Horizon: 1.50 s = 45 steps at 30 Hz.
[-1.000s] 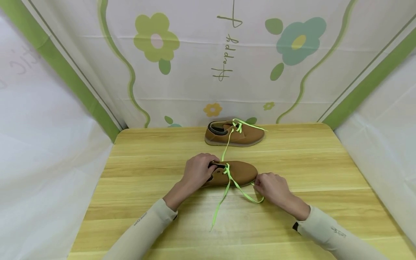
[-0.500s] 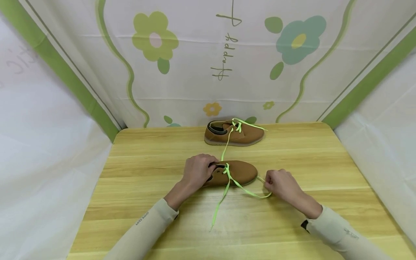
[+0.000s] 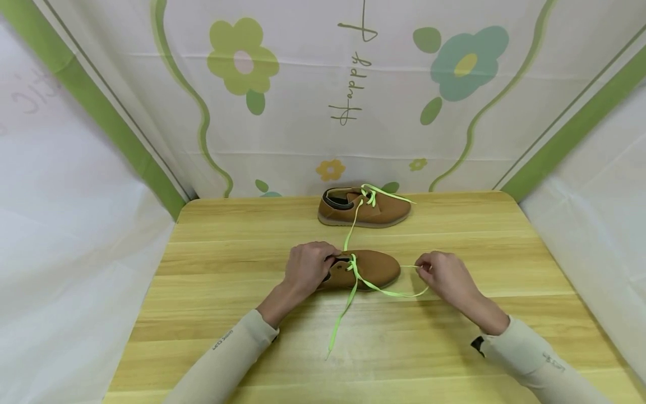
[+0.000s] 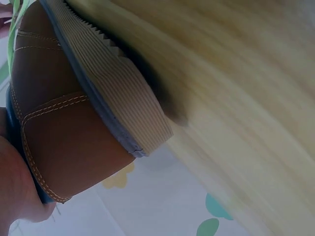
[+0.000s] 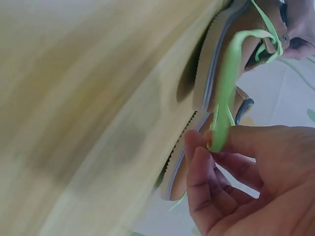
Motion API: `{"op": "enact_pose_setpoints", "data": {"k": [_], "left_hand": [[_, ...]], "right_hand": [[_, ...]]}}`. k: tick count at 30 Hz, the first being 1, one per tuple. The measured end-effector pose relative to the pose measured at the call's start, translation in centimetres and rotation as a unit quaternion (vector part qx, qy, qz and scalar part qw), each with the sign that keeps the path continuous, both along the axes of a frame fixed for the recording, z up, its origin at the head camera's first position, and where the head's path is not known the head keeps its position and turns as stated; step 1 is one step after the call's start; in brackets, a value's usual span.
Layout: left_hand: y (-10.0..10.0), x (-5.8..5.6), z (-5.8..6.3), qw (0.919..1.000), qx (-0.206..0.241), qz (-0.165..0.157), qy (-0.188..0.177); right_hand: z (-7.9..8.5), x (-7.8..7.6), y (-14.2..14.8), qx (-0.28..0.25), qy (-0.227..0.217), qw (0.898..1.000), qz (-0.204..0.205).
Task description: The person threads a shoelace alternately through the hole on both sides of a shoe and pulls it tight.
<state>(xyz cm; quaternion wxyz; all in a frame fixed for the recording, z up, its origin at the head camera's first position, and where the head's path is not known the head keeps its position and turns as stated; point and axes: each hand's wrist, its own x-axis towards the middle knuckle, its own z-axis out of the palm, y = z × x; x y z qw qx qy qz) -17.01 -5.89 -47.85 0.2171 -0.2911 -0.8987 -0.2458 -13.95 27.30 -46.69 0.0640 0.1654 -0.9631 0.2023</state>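
A brown leather shoe (image 3: 377,266) with bright green laces lies on the wooden table, toe to the right. My left hand (image 3: 309,266) grips it at the opening, thumb inside the collar; in the left wrist view the shoe's brown side (image 4: 64,108) and ribbed sole show beside that hand. My right hand (image 3: 448,279), off the toe, pinches one green shoelace (image 3: 391,293) between thumb and fingertips. A thin stretch of lace also runs from those fingertips back to the toe. The other lace end (image 3: 337,325) trails over the table toward the front.
Behind the near shoe, a matching brown shoe (image 3: 388,210) stands by the table's back edge, its green lace (image 3: 351,227) dropping toward the near shoe. A white printed cloth (image 3: 303,112) rises behind the table (image 3: 227,235), with more cloth on both sides.
My right hand has moved right and slightly away from me, off the shoe's toe, drawing the shoelace out with it. The left hand and both shoes have stayed in place.
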Motion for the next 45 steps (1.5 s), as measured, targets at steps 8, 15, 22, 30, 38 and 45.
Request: {"op": "enact_pose_setpoints", "data": {"k": [8,15,22,30,38,45], "left_hand": [[0.1,-0.2,-0.1,0.9998,0.011,-0.013,0.013],[0.2,-0.3,-0.1,0.9998,0.007,-0.012,0.015],[0.2,-0.4,-0.1,0.9998,0.0,-0.014,0.014],[0.3,-0.5,-0.1,0.9996,0.001,-0.018,0.024],[0.3,-0.6,-0.2,0.9997,0.0,-0.018,0.018],[0.2,-0.5,-0.2,0.9998,0.0,-0.014,0.015]], "right_hand": [[1.4,-0.8,-0.7,-0.039,0.034,0.998,0.029],[2.5,-2.0,-2.2,-0.051,0.093,0.992,0.068],[3.3,-3.5,-4.1,-0.036,0.134,0.981,0.132],[3.8,-5.1,-6.4,-0.019,0.125,0.975,0.182],[3.8,-5.8,-8.2,-0.003,0.122,0.971,0.205],[3.6,-5.9,-9.5,0.006,0.125,0.967,0.223]]}}
